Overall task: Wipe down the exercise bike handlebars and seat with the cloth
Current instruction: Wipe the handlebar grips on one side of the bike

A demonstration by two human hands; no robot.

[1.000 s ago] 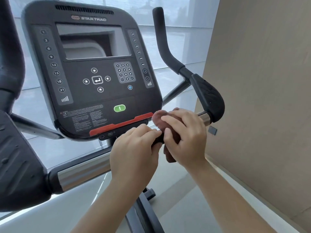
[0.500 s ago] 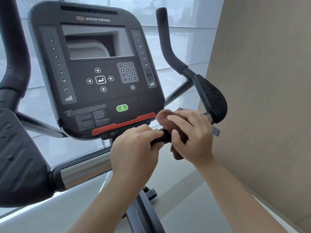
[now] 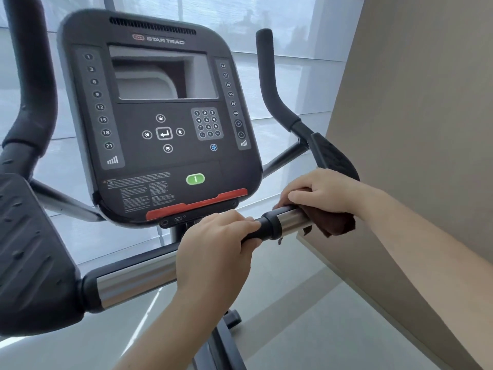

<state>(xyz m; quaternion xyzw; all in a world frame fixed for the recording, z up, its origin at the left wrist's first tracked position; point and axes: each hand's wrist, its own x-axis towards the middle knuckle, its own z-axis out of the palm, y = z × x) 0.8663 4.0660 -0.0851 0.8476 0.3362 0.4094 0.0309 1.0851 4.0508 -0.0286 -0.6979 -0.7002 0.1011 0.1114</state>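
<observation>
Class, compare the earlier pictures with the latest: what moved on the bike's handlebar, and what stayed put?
The right hand, gripping the cloth, slid outward along the handlebar, away from the left hand, uncovering the shiny metal sleeve. The left hand kept its grip on the bar.

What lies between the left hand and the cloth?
Head view: on the handlebar, between left hand and cloth, a black collar and bare chrome tube.

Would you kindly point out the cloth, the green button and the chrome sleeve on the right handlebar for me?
cloth (image 3: 334,221): head view, its dangling brown corner.
green button (image 3: 195,179): head view, its centre.
chrome sleeve (image 3: 292,222): head view, its bare middle.
</observation>
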